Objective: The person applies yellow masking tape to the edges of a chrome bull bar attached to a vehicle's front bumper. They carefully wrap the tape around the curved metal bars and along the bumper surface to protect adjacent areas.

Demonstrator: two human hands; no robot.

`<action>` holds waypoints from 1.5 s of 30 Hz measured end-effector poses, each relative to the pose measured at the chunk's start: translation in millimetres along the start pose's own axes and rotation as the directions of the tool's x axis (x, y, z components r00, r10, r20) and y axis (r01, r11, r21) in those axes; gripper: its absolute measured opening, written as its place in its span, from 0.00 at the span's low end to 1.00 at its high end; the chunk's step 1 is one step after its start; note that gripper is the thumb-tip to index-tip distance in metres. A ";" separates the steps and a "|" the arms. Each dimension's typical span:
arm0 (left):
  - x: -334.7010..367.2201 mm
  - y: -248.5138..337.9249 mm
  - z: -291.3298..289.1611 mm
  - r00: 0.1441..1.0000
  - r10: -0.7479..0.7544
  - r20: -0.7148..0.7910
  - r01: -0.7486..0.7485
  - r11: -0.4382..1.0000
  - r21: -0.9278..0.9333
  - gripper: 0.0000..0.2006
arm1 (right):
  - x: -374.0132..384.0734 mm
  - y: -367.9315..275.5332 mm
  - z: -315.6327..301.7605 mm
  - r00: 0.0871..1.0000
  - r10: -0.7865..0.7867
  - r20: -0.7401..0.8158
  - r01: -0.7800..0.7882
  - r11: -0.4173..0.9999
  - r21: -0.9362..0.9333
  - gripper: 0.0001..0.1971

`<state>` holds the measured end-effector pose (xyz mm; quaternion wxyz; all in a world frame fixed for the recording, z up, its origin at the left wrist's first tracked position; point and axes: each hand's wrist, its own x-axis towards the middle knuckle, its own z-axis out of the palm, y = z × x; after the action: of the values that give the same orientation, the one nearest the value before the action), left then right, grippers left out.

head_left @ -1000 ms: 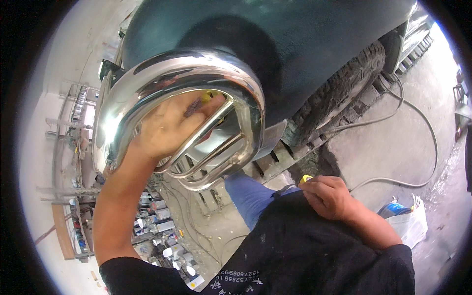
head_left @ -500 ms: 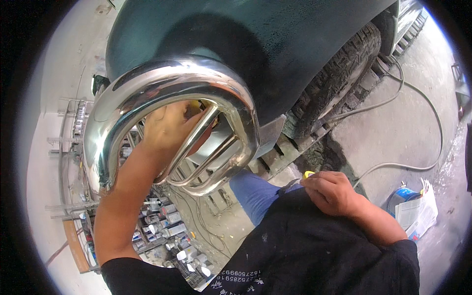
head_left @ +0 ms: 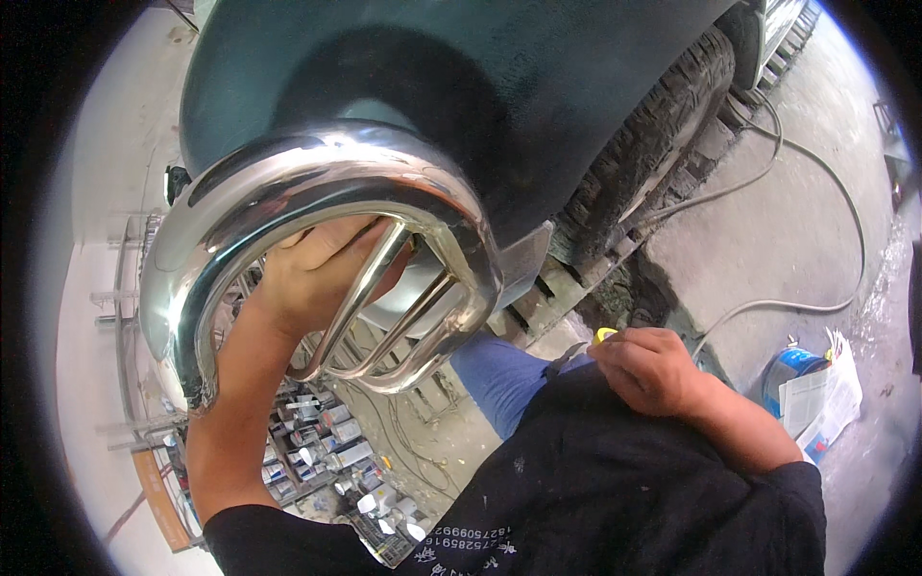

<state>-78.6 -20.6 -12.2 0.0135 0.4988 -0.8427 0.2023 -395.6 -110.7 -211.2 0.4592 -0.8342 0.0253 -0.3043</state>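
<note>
Bodywork (head_left: pixel 576 67), dull dark green, spans the top of your view; below it, the chrome guard (head_left: pixel 317 158) curves in a thick loop. Your left hand (head_left: pixel 317 269) reaches inside, behind a slanted bar (head_left: pixel 357 302). A second ago a yellow patch showed by its fingers; the guard now mostly hides it, so whether they pinch or press cannot be told. Metal hems that hand above and at left, leaving little room sideways. Your right hand (head_left: pixel 648 370), curled and pinching a small yellow object (head_left: pixel 603 335), has open space, well apart from the guard.
</note>
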 end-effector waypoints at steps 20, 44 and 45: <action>-1.1 5.3 -8.8 0.975 -0.125 0.183 0.149 0.981 -0.124 0.17 | 7.4 1.0 -9.5 0.999 0.029 0.030 -0.029 0.999 -0.015 0.11; -20.7 2.7 -16.9 0.994 0.084 0.070 -0.102 0.944 0.315 0.21 | -6.4 -8.9 -10.7 0.999 -0.003 0.047 0.005 1.000 -0.029 0.11; -19.6 2.8 -16.4 0.993 0.085 0.081 -0.108 0.938 0.329 0.20 | -6.3 -9.8 -10.6 0.999 -0.001 0.053 0.003 0.999 -0.037 0.11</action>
<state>-74.1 2.7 -2.5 -0.1088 0.4583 -0.8197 0.3258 -408.7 -111.0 -202.4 0.4439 -0.8504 0.0181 -0.2818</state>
